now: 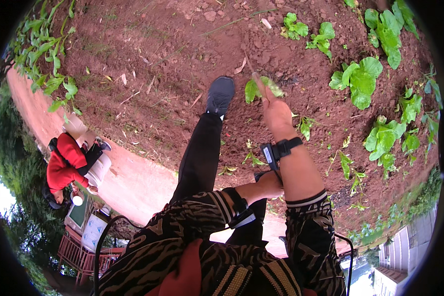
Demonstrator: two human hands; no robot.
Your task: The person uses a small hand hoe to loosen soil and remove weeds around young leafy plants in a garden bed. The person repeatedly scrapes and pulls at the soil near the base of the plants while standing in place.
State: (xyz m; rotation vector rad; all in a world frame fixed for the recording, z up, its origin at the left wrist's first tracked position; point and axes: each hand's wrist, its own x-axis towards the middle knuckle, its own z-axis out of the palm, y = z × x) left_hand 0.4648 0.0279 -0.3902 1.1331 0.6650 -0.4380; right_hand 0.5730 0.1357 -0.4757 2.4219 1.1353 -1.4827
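Note:
My right hand (275,109) is stretched out low over the reddish soil, its fingers closed around a thin stick-like handle (258,82). The far end of the handle is blurred against the ground, so its kind cannot be told. A leafy green plant (251,91) lies right beside the fingers, partly behind them. My left forearm (257,190) crosses towards the right one, and the left hand is hidden behind the right forearm. Both arms carry black straps with small devices. Small, partly wilted seedlings (306,125) grow close to the right wrist.
My black shoe (221,94) stands on the soil left of the right hand. Several leafy green plants (364,81) grow at the right, taller ones (51,55) at upper left. Beyond a pale path (140,185), a person in red (64,162) bends with a white cup-like container (77,199).

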